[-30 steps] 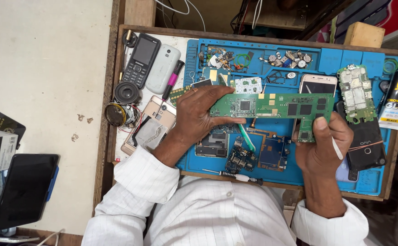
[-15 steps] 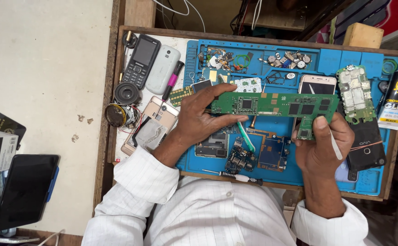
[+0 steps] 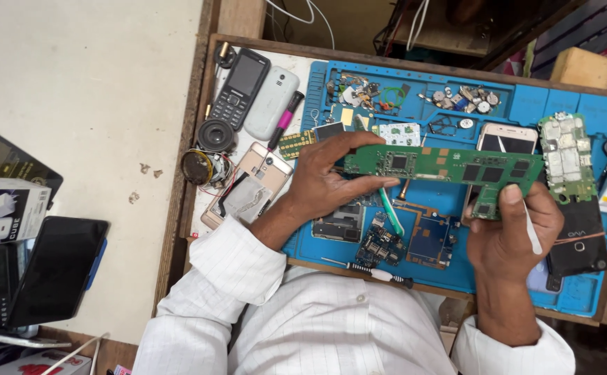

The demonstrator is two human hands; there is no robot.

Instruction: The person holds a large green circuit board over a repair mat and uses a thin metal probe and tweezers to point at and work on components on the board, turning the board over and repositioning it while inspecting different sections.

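Seen from the head camera, a person in a white shirt holds a long green circuit board (image 3: 449, 168) level above a blue repair mat (image 3: 526, 104) at centre frame. The left hand (image 3: 331, 182) pinches the board's left end between thumb and fingers; the right hand (image 3: 508, 232) grips its right end from below, with a thin white tool (image 3: 531, 229) tucked against the fingers. A black keypad phone (image 3: 242, 87) lies at upper left of the tray, a small screwdriver (image 3: 373, 272) near the mat's lower edge.
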